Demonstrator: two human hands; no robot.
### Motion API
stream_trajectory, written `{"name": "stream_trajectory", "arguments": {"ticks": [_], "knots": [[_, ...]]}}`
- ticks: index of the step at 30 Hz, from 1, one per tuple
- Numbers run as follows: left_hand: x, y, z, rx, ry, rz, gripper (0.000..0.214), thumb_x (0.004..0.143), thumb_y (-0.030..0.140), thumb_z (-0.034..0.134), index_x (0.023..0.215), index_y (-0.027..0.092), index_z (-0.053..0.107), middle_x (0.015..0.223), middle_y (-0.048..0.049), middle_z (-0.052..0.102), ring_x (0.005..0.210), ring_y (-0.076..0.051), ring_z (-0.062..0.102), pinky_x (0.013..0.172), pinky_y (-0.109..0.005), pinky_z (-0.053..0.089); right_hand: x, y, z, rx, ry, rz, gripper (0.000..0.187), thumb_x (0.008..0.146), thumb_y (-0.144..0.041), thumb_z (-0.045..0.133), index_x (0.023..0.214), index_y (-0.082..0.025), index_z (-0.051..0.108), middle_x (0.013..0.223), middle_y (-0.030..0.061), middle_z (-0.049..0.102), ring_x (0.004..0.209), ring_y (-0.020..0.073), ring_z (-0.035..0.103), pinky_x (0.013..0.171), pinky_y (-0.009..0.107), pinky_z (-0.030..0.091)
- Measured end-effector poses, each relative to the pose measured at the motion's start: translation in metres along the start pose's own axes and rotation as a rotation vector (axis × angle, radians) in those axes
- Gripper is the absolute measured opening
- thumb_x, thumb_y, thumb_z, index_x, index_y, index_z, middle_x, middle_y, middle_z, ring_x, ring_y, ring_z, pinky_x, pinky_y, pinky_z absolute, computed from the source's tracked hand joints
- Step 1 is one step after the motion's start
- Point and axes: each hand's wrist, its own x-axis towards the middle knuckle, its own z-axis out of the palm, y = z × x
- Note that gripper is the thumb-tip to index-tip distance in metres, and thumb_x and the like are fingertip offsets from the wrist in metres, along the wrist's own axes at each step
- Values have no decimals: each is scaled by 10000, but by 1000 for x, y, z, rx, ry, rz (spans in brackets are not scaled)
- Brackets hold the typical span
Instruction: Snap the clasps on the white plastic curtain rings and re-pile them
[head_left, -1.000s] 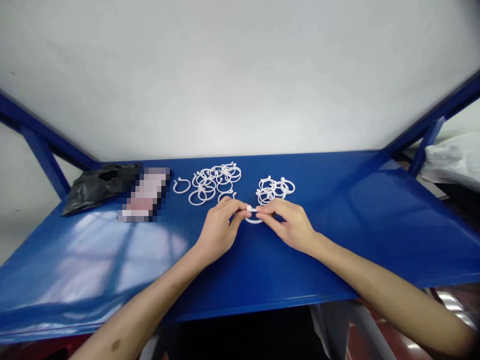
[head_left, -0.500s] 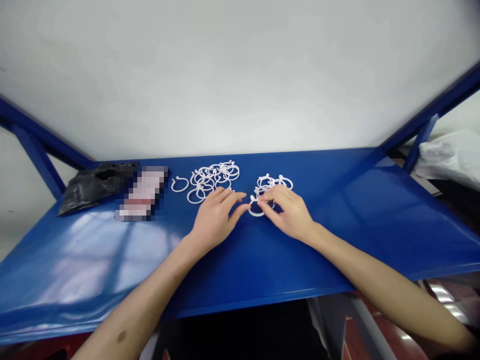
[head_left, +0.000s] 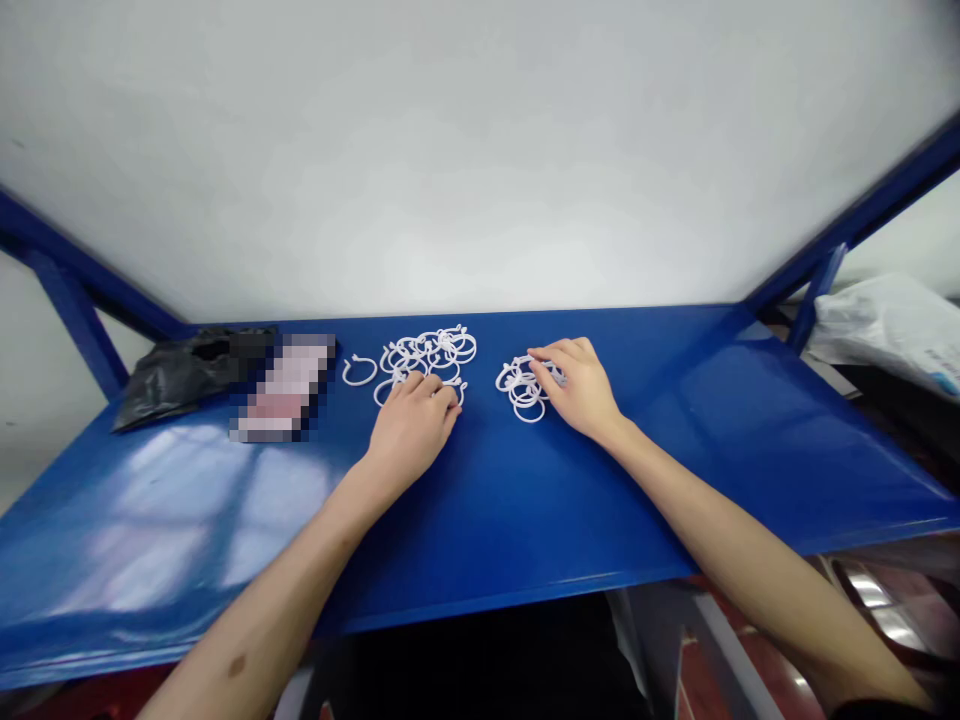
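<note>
Two heaps of white plastic rings lie on a blue table [head_left: 525, 500]. My left hand [head_left: 411, 425] is at the near edge of the left heap [head_left: 431, 352], its fingers curled down onto a white ring [head_left: 456, 390] there. My right hand [head_left: 579, 388] rests at the right side of the smaller right heap [head_left: 519, 390]. Its fingers are stretched out over those rings and its thumb touches them. One single ring [head_left: 359, 371] lies apart, left of the left heap.
A crumpled black bag [head_left: 180, 375] and a blurred flat object [head_left: 283, 388] lie at the table's back left. Blue frame struts [head_left: 71, 300] rise at both sides. A white bag [head_left: 889, 320] sits beyond the right edge. A white wall stands behind.
Both hands were pinching one ring between them. They have parted: the right hand carried the ring back onto the right heap, and the left hand moved to the left heap.
</note>
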Motion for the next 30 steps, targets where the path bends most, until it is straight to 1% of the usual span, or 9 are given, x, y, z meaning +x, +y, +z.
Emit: {"name": "stream_trajectory", "arguments": {"ticks": [6,9,11,14,18,22,26,28,30], "knots": [[0,9,-6,-85,113,4,120,966,239,556,899,186,639,908,-57,689,897,-237,583,821,-389,477,-5,-13,-11,47,-9,-58,159,983,-255,577,1041,-221,721,969,58,737,895,224,601,854,422,499],[0,16,-7,-157,181,69,110,974,234,553,900,184,617,884,-44,686,856,-212,591,815,-373,480,-9,-27,-14,98,-32,-103,139,984,-255,582,1039,-213,703,976,59,734,915,218,608,860,407,507],[0,21,-9,-214,232,148,101,980,228,551,912,183,610,886,-36,689,846,-194,596,815,-357,485,-14,-38,-15,157,-82,-121,144,984,-274,590,1078,-213,680,991,58,734,936,216,629,877,408,515],[-2,29,-10,-259,297,272,93,976,221,565,902,181,604,889,-36,694,830,-179,593,778,-327,487,-22,-51,-13,309,-179,-37,203,978,-308,601,1158,-216,620,985,47,725,899,188,673,831,361,550],[-4,33,-8,-260,322,333,91,965,207,587,878,179,595,863,-36,691,800,-174,579,743,-312,484,-30,-59,-10,503,-259,137,154,964,-311,606,1090,-231,570,911,6,703,772,139,680,723,284,564],[-4,32,-4,-319,309,330,65,951,198,616,894,186,588,855,-18,690,784,-164,573,737,-308,487,-31,-59,-10,561,-268,186,93,962,-298,602,1017,-238,559,908,-4,687,777,128,668,732,270,555],[-5,30,-6,-352,347,316,54,930,189,650,947,196,599,910,-21,690,823,-163,604,770,-310,507,-29,-58,-11,524,-257,141,38,964,-237,558,999,-233,542,900,1,666,773,128,647,738,276,546],[-5,29,-9,-344,408,238,117,926,203,656,1033,190,609,983,-53,679,889,-175,634,802,-313,525,-28,-56,-12,470,-244,90,42,956,-198,536,987,-227,532,896,6,659,770,130,641,737,282,544],[-5,28,-10,-341,411,137,208,938,231,642,1137,185,601,1060,-80,673,921,-177,657,815,-309,538,-27,-54,-13,393,-225,4,48,956,-178,523,976,-220,532,895,17,662,782,139,639,737,289,543]]}}
